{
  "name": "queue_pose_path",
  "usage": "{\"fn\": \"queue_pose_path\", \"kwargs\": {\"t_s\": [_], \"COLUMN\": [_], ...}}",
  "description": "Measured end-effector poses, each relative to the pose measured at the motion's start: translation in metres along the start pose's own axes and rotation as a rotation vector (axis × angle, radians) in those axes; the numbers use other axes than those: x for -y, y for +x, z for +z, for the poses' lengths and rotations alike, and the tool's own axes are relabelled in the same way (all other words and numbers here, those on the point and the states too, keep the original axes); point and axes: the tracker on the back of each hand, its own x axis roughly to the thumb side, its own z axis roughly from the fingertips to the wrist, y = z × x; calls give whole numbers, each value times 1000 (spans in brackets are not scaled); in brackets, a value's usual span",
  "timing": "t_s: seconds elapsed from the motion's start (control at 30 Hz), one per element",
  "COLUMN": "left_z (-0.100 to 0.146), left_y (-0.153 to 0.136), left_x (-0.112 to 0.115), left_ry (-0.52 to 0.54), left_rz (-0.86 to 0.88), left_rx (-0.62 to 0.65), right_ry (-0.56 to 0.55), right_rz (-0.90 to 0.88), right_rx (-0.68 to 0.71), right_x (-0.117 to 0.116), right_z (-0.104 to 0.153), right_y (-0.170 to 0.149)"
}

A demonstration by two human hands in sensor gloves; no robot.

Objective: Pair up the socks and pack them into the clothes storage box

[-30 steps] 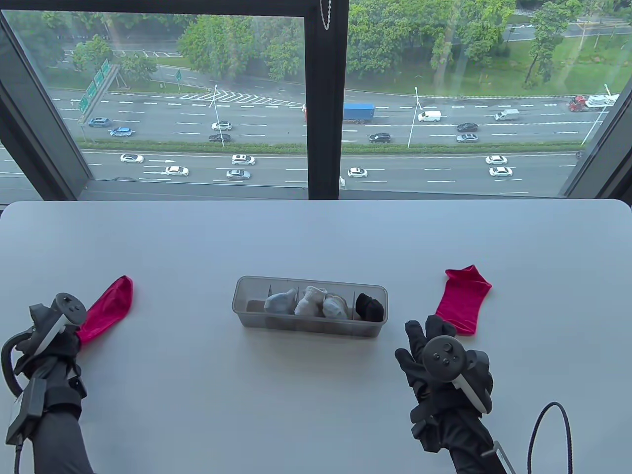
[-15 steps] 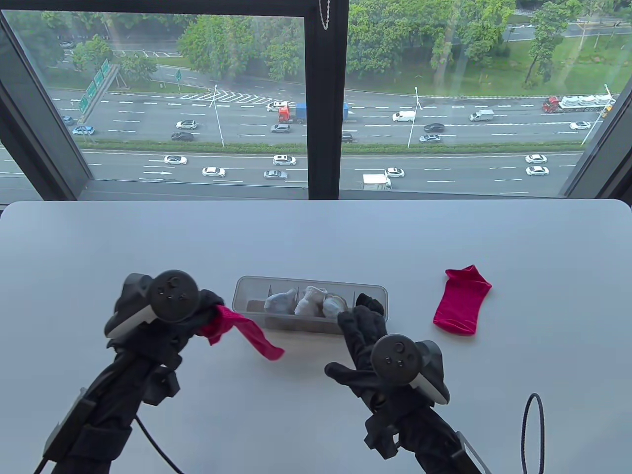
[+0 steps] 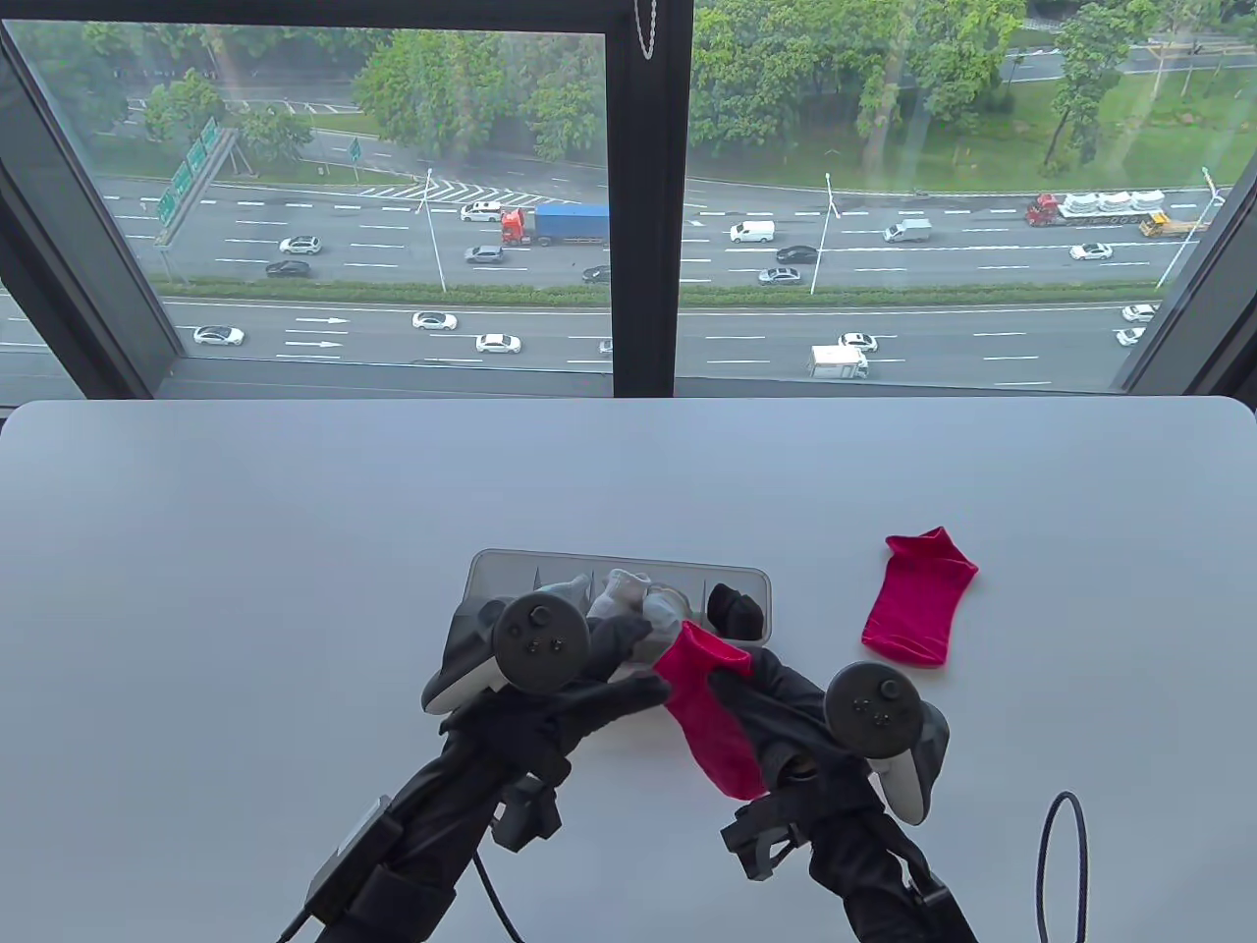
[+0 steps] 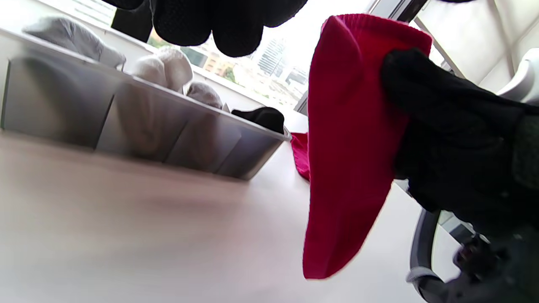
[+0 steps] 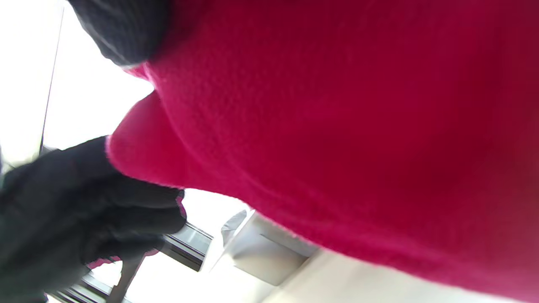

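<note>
A red sock (image 3: 712, 732) (image 4: 345, 147) (image 5: 358, 126) hangs above the table just in front of the clear storage box (image 3: 628, 562) (image 4: 139, 126). My right hand (image 3: 732, 688) (image 4: 442, 126) grips its right side. My left hand (image 3: 653, 688) (image 5: 84, 210) reaches it from the left with curled fingers that seem to pinch its edge, and partly hides the box. The second red sock (image 3: 918, 599) (image 4: 300, 155) lies flat on the table to the right of the box. The compartments hold rolled grey and white socks (image 3: 628, 594) and a black pair (image 3: 737, 609).
The white table (image 3: 295, 511) ends at a large window with a dark frame (image 3: 648, 246). A black cable loop (image 3: 1061, 864) lies at the front right corner.
My left hand has carried the red sock rightward from the table's left side to in front of the box. My right hand moved in and took hold of it.
</note>
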Motion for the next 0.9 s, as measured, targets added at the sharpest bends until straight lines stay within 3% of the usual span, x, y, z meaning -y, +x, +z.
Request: {"fn": "queue_pose_path", "kwargs": {"t_s": [0.07,0.17,0.2,0.23,0.33,0.4,0.47,0.53,0.7,0.77,0.9], "left_z": [-4,-6,-3,-2,5,8,9,10,17,14,11], "left_y": [-2,-14,-20,-22,-24,-23,-20,-14,-14,-21,-37], "left_x": [12,17,17,17,18,20,22,23,21,31,59], "left_ry": [40,215,303,310,337,292,226,169,54,25,53], "left_rz": [48,267,360,389,226,157,154,167,315,253,32], "left_rx": [12,-10,-2,-2,-33,-13,25,84,25,-66,-203], "right_ry": [43,180,187,160,156,254,397,452,280,270,207], "right_rz": [-8,-129,-186,-196,-49,64,68,67,-186,-74,348], "right_rx": [5,21,-14,-73,-101,-24,58,112,30,-13,-116], "right_x": [-4,-13,-14,-14,-13,-13,-18,-24,-10,-13,-38], "right_z": [-1,-1,-1,-2,-6,-6,-6,-4,-4,-8,-8], "right_y": [0,-6,-10,-15,-21,-18,-7,5,9,3,-21]}}
